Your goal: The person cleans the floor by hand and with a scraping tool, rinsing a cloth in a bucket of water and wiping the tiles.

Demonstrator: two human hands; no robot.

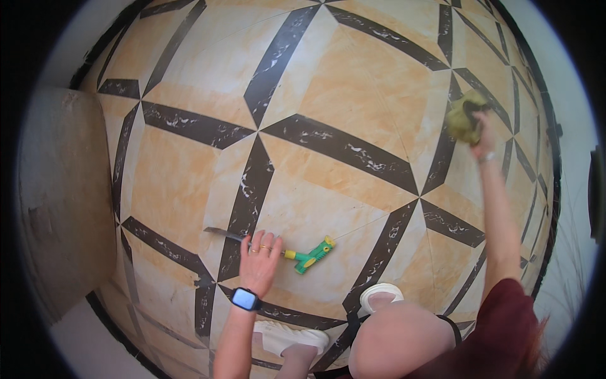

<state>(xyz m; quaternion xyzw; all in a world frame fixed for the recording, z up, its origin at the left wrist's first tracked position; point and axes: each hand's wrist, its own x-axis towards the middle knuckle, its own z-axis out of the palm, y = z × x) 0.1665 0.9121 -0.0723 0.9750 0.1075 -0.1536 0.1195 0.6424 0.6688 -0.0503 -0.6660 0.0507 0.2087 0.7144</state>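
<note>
On the patterned tile floor (331, 203) lies a tool with a green and yellow pistol-style handle (312, 256) and a thin curved metal blade (222, 232) pointing left. My left hand (259, 260), with rings and a smartwatch, is over the tool's metal shaft, fingers on or just above it; whether they grip it cannot be told. My right hand (483, 135) is stretched out to the far right and holds a crumpled olive-green cloth (465, 118), slightly blurred, at the floor.
A brownish panel or box (66, 203) stands along the left edge. White walls with a black skirting (551, 142) bound the floor. My bent knee (402, 341) and white shoes (293, 337) are at the bottom. A dark object (596, 194) is at the far right.
</note>
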